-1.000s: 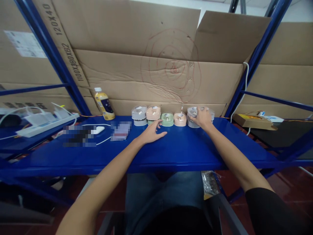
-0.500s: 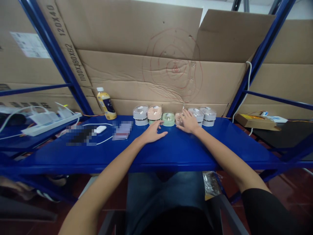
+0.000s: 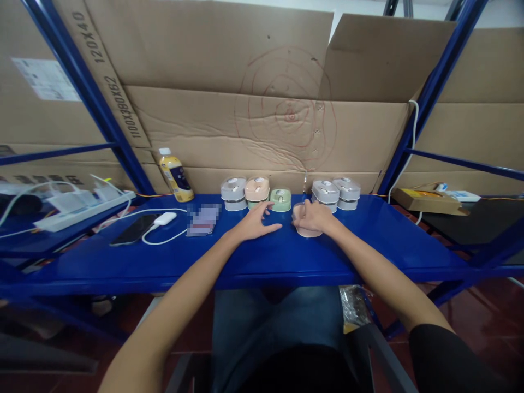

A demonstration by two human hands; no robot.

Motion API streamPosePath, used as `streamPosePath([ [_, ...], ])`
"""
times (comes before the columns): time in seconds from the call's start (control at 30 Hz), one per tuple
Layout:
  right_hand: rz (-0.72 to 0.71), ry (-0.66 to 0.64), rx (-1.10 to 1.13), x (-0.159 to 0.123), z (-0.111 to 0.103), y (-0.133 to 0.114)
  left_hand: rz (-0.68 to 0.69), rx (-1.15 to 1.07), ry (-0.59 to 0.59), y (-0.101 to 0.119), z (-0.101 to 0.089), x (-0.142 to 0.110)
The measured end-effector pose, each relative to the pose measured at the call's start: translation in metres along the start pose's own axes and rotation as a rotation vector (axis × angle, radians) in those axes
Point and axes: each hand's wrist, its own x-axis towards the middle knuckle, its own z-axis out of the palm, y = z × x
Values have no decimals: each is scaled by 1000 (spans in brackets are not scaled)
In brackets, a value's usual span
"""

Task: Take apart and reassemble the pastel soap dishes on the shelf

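Note:
My right hand (image 3: 316, 217) has its fingers wrapped over a pink rounded plastic box (image 3: 307, 233), which sits on the blue table in front of the row. My left hand (image 3: 254, 222) rests on the tabletop to the left, fingers apart and holding nothing. Just behind its fingertips is a single green box (image 3: 280, 201) with a clear lid. Left of that, a peach box (image 3: 257, 188) is stacked on a green one, beside a stack of grey boxes (image 3: 234, 189). Two more grey stacks (image 3: 326, 191) stand behind and to the right of my right hand.
A yellow bottle (image 3: 176, 177) stands at the back left. A black phone (image 3: 134, 229) with a white charger and cable lies nearer, beside a blurred flat item (image 3: 203, 220). Cardboard (image 3: 196, 125) walls the back; blue posts (image 3: 434, 93) frame the sides.
My right hand has closed on the pink box and drawn it out of the row towards me. The left hand has stayed nearly still. The view has shifted slightly.

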Motion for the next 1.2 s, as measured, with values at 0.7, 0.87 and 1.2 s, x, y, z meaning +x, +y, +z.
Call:
streamPosePath([
  [0.7,-132,117,571,1,-23,45,114,-106,-198,9,-9,0],
  [0.87,-95,172,542,1,-27,44,-20,-23,106,-1,-25,5],
  [1.2,-270,142,696,-2,-27,41,184,-40,-269,19,-17,-4],
])
